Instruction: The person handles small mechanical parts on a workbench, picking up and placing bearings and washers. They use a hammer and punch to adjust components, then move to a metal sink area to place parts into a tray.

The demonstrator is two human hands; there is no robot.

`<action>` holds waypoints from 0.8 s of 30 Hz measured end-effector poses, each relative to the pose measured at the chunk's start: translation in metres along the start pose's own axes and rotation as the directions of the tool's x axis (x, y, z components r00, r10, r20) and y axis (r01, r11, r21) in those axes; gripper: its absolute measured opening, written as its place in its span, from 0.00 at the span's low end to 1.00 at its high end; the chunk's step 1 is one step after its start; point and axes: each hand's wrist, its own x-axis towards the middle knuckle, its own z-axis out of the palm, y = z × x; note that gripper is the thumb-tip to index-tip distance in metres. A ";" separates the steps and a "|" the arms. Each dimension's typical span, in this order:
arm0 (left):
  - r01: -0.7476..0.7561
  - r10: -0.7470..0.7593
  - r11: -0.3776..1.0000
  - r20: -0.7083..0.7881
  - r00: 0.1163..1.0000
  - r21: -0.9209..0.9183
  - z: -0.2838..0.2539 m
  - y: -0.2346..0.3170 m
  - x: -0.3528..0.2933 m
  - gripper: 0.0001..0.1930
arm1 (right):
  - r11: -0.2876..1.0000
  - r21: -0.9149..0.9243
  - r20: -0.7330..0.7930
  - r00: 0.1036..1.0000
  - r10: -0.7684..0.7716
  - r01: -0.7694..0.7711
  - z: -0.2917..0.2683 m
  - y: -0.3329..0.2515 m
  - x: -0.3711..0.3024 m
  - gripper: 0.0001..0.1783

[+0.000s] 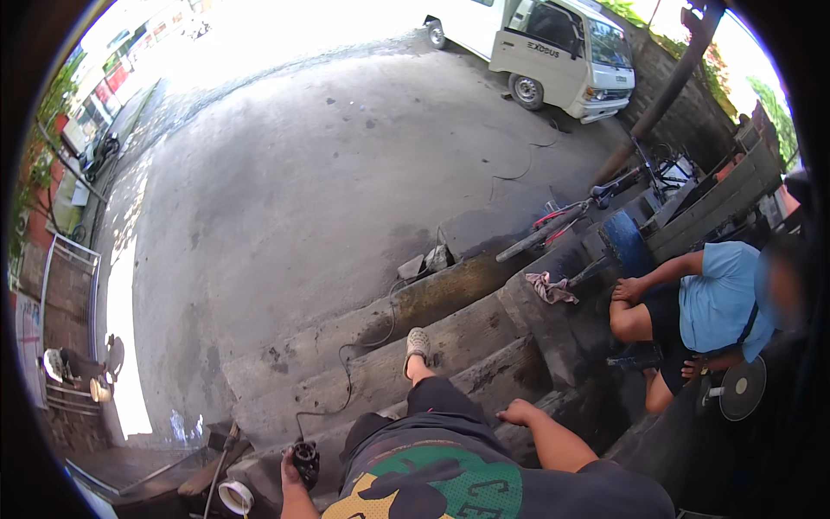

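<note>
My left hand (290, 471) is low in the picture, wrapped round a dark, roundish machine part (305, 461) with an uneven, gapped surface. A thin black cable (348, 372) passes over the steps and comes down close to that part; whether it joins it I cannot tell. To the right of my thigh hangs my right hand (517, 413), its fingers curled and nothing visible in them. One foot in a beige clog (418, 342) rests on the worn concrete steps (303, 370) before me.
A seated person in a blue shirt (718, 290) is at the right, near a round disc-shaped thing (743, 388). A bicycle (553, 229), a blue drum (626, 242) and a rag (551, 288) lie beyond. A white van (562, 60) is parked far off. A white bucket (235, 496) stands lower left.
</note>
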 end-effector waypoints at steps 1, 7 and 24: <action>0.001 0.001 0.999 -0.044 0.999 0.047 0.003 0.002 0.022 0.28 | 0.996 -0.003 -0.013 0.996 -0.093 0.093 -0.001 -0.003 0.029 0.29; 0.060 -0.061 0.988 0.005 0.998 0.144 0.082 -0.020 0.194 0.36 | 0.973 0.037 -0.226 0.950 -0.215 0.228 -0.092 -0.036 0.213 0.37; -0.326 -0.525 0.678 0.744 0.413 0.659 0.793 -0.034 0.560 0.59 | 0.810 0.584 -0.291 0.917 0.272 -0.055 -0.272 0.053 0.393 0.41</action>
